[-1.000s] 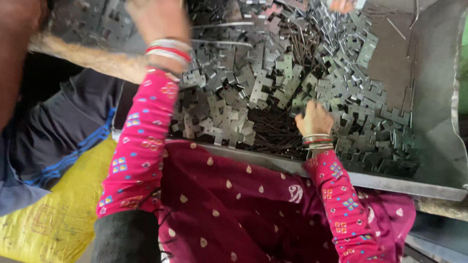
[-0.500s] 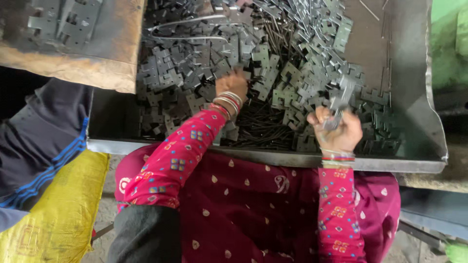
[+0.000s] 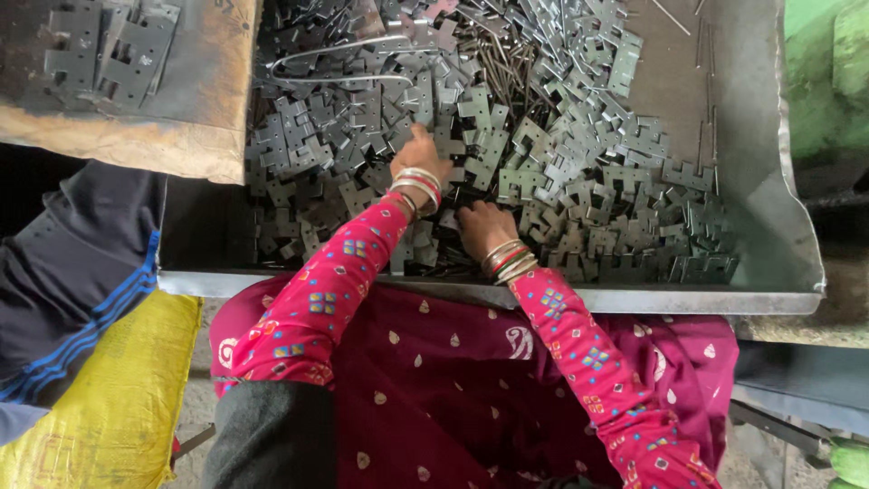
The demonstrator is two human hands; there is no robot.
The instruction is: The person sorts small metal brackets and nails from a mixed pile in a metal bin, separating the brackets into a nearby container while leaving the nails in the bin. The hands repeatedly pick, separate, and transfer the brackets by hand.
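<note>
A big metal tray [image 3: 769,226] holds a heap of flat grey hinge plates [image 3: 579,172] mixed with thin metal pins [image 3: 493,63]. My left hand [image 3: 418,154] reaches into the middle of the heap, fingers down among the plates. Just right of it and nearer to me, my right hand [image 3: 482,228] rests on plates and pins close to the tray's front rim. Whether either hand grips a piece is hidden by the pile. Both wrists carry bangles, and both sleeves are pink and patterned.
A rusty board [image 3: 195,91] with a few hinge plates [image 3: 109,50] on it overlaps the tray's left end. Another person's dark blue sleeve [image 3: 72,272] and a yellow sack [image 3: 118,398] lie at the left. My maroon cloth covers my lap.
My left hand has pushed further into the heap. My right hand, raised with a plate half a second ago, has come down and moved left to the front of the pile.
</note>
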